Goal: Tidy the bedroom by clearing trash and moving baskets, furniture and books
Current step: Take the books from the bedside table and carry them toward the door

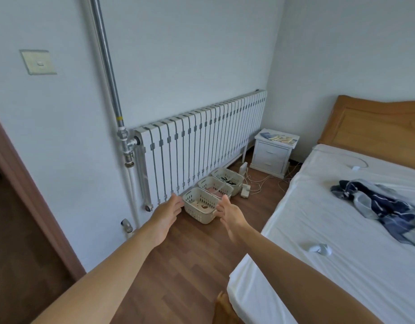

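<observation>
Reaching over wood floor (pixel 190 265) toward nearest basket (pixel 200 205): left hand (pixel 165 212), right hand (pixel 230 215), fingers spread, empty.

My left hand (pixel 166 212) covers the near basket's (pixel 200 205) left end, so I cannot tell whether my fingers touch it. What lies inside that basket is too small to name. Beyond it, the bed (pixel 342 230) runs off the right and bottom edges, its plaid cloth (pixel 379 206) cut short.

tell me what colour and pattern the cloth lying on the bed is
Dark navy blue with pale stripes or checks, crumpled cloth on the white bed; head view.
</observation>
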`<state>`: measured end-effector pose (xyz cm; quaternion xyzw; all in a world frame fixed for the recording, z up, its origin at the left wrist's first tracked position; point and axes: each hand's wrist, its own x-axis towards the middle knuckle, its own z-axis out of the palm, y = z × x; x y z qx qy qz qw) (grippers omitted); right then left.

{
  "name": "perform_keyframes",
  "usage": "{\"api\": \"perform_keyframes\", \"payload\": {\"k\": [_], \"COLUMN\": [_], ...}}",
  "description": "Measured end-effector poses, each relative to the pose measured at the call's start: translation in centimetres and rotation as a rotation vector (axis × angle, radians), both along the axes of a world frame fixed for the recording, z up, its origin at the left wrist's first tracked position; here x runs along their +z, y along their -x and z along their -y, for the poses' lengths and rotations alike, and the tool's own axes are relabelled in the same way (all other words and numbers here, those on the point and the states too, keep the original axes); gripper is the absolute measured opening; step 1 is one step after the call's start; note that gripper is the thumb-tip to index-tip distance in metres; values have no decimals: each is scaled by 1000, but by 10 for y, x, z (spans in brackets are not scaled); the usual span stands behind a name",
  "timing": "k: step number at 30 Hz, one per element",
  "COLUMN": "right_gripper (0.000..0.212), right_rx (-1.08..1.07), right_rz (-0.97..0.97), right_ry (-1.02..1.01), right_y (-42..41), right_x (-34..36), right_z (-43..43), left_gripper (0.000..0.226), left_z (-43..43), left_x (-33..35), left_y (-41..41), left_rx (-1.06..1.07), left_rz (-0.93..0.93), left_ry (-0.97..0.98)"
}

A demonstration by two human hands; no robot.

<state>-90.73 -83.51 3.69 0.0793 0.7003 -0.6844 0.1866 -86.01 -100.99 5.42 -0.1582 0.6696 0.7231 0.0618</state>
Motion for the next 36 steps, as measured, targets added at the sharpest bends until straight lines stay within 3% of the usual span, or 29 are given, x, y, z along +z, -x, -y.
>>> {"api": "perform_keyframes", "payload": {"k": [7,21,36], "right_gripper": [63,61,61], "right_rx": [-52,-203,-408], "right_rz": [-33,-67,-60], "right_ry": [-7,61,63], "right_y": [57,246,386], "right_x": [-8,-2,-16], "right_z": [4,-4,-65], "left_gripper": [55,57,57], "left_z": [10,11,-51], "left_x": [-12,8,-19], "left_y": [69,289,480], "left_rx": [-74,-233,-454], "left_rz": [8,-27,8], "left_ry": [15,113,73]}}
